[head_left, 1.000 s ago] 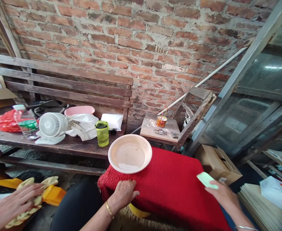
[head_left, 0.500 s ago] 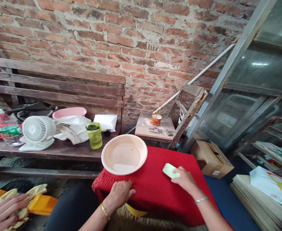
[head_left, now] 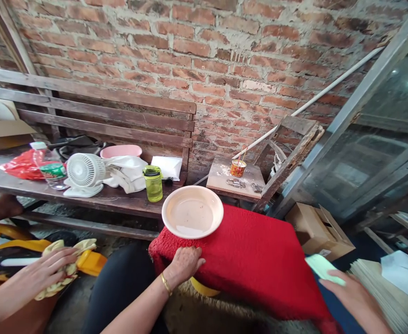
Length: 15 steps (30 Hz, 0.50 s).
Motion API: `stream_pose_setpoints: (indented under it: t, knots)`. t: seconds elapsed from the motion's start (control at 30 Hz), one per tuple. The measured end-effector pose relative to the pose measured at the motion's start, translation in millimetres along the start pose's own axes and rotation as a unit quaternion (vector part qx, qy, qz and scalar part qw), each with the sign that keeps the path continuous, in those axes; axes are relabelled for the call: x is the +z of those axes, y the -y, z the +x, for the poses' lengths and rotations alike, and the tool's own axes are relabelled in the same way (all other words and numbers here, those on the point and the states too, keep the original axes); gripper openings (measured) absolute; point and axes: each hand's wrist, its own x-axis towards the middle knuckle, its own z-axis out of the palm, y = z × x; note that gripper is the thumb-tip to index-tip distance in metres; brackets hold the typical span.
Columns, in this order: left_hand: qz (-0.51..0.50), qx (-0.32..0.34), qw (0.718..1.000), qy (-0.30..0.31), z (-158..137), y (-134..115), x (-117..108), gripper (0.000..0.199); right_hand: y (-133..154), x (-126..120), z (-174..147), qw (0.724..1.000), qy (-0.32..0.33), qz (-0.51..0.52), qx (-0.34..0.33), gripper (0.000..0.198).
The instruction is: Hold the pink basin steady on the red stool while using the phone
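Plush red cloth (head_left: 259,260) covers a low block-like seat or table before me. My left hand (head_left: 185,265), with a gold bracelet at its wrist, is closed on the cloth's near edge, fingers curled and thumb to the right. My right hand (head_left: 353,294) grips a flat, pale green rounded block (head_left: 324,268) by one end, its exact kind unclear. The block is held past the cloth's right side, apart from it. A cream basin (head_left: 192,191) stands on the cloth's far left corner, just beyond my left hand, with some water in it.
At the left, another person's hand (head_left: 59,264) presses a yellowish cloth (head_left: 85,245) on a yellow and black object. The wooden bench (head_left: 130,195) bears a white fan (head_left: 85,171) and a green bottle (head_left: 154,188). A cardboard box (head_left: 311,229) stands at the right.
My right hand has moved right with the pale green block, off the red cloth and beyond its side. My left hand stays at the near edge. The view has shifted left.
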Motion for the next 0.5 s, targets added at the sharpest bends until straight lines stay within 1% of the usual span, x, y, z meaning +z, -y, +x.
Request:
stream_pose_setpoints:
  t: [0.03, 0.07, 0.17, 0.23, 0.3, 0.33, 0.37, 0.4, 0.43, 0.47, 0.5]
  knots:
    - [-0.002, 0.002, 1.000, -0.004, -0.1, 0.1, -0.2, 0.032, 30.3, 20.0, 3.7, 1.000, 0.002, 0.014, -0.004, 0.026]
    - [-0.003, 0.006, 1.000, -0.008, -0.3, 0.7, -0.4, 0.032, 63.1, 39.1, 5.0, 0.999, 0.014, 0.033, -0.025, 0.025]
    - [-0.007, 0.017, 1.000, -0.002, -1.0, 3.7, -1.4, 0.033, 161.9, 85.8, -3.4, 0.983, 0.075, 0.076, -0.150, 0.030]
    - [-0.005, 0.020, 1.000, 0.008, -0.8, 5.2, -2.6, 0.034, 214.9, 105.8, -13.2, 0.971, 0.109, 0.068, -0.202, 0.034]
    - [-0.001, 0.019, 1.000, 0.018, 0.1, 5.3, -3.8, 0.035, 248.9, 116.6, -20.2, 0.962, 0.139, 0.040, -0.232, 0.038]
    - [0.002, 0.019, 1.000, 0.024, 0.9, 5.1, -4.2, 0.035, 257.1, 118.7, -21.6, 0.960, 0.148, 0.026, -0.238, 0.039]
    - [0.004, 0.019, 0.999, 0.029, 1.8, 4.7, -4.3, 0.035, 258.8, 118.5, -21.4, 0.959, 0.152, 0.018, -0.237, 0.040]
    - [0.007, 0.020, 0.999, 0.032, 2.8, 4.4, -4.1, 0.036, 253.6, 116.4, -19.5, 0.961, 0.151, 0.012, -0.230, 0.041]
    - [0.009, 0.023, 0.999, 0.034, 3.7, 4.3, -3.6, 0.036, 241.4, 112.6, -16.5, 0.965, 0.147, 0.011, -0.219, 0.041]
    - [0.011, 0.027, 0.999, 0.036, 4.6, 4.4, -2.7, 0.037, 222.3, 107.5, -12.8, 0.969, 0.141, 0.012, -0.201, 0.041]
    - [0.012, 0.031, 0.999, 0.036, 5.3, 4.6, -1.6, 0.038, 196.7, 101.4, -8.9, 0.976, 0.131, 0.014, -0.174, 0.041]
